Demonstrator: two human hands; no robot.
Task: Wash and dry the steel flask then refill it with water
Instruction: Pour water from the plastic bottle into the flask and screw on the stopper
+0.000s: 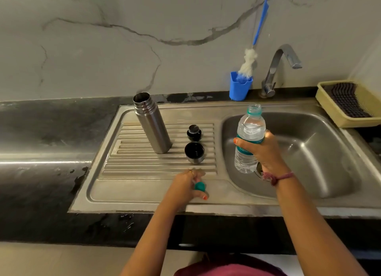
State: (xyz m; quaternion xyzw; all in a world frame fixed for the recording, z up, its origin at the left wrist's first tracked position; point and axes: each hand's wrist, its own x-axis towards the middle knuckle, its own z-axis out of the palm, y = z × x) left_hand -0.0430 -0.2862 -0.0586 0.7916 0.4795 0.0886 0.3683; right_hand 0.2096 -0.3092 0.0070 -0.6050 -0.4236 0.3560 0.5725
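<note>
Head view puts the steel flask (152, 123) left of centre in the frame, upright and uncapped on the ribbed draining board (127, 152), its mouth open. Just to its right sit its 2 lids: the small black stopper (194, 133) and, below it in the frame, the cup lid (194, 152) lying mouth up. The right hand (260, 150) grips an open plastic water bottle (249, 139) above the sink bowl (309, 148); the bottle looks mostly full of clear water. The left hand (186, 186) pinches the bottle's green cap (199, 186) low on the draining board.

Refilling seems to be the step in hand. To do it well, bring the bottle's neck right over the flask's mouth, steady the flask with the left hand, and tilt slowly so nothing spills.

At the upper right, a blue holder (239, 87) carries a bottle brush (248, 63) beside the tap (278, 69); a yellow tray (329, 112) holds a dark mat.
</note>
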